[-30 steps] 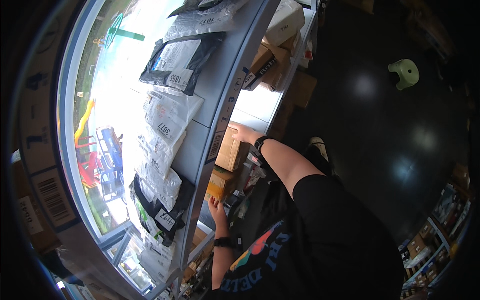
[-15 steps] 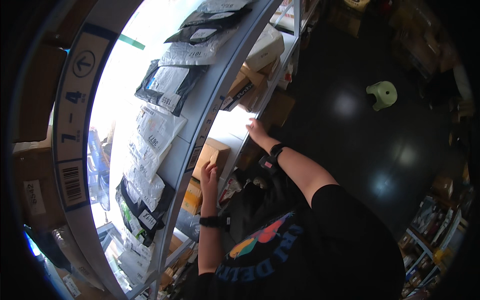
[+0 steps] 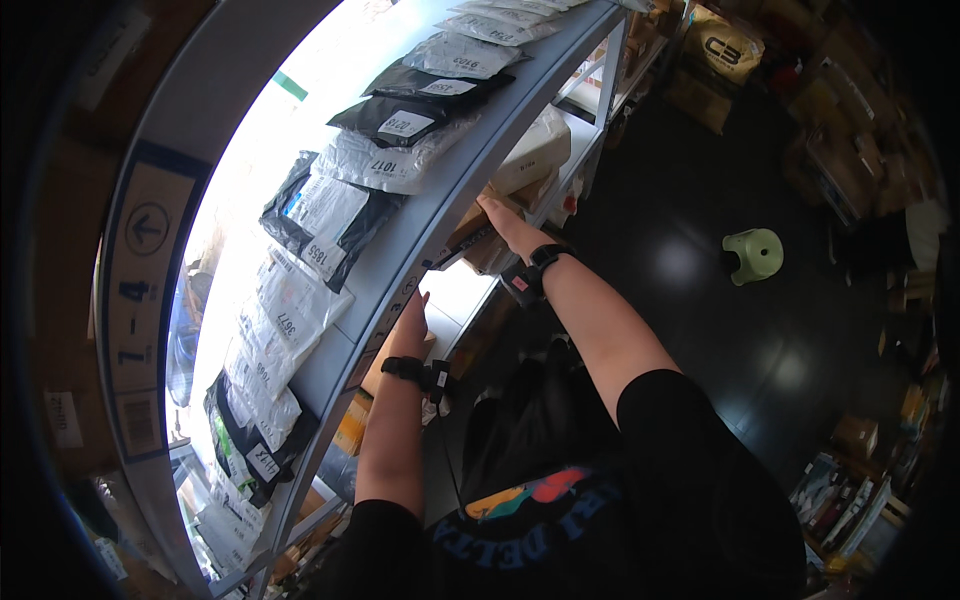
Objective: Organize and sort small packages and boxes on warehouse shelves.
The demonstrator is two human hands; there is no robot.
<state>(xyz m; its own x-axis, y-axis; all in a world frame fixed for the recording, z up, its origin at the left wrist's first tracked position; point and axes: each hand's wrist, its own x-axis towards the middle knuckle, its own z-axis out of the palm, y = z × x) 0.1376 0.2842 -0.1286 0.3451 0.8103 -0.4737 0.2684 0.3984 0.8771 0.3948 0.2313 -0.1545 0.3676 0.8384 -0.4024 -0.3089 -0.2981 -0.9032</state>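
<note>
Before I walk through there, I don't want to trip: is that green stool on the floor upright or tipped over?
Upright. The green stool stands on the dark floor with its flat seat facing up.

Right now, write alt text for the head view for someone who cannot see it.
Both hands reach under a grey shelf: the left hand at its edge, the right hand among cardboard boxes below. Black and white mailer bags lie on top, and a green stool stands on the dark floor.
</note>
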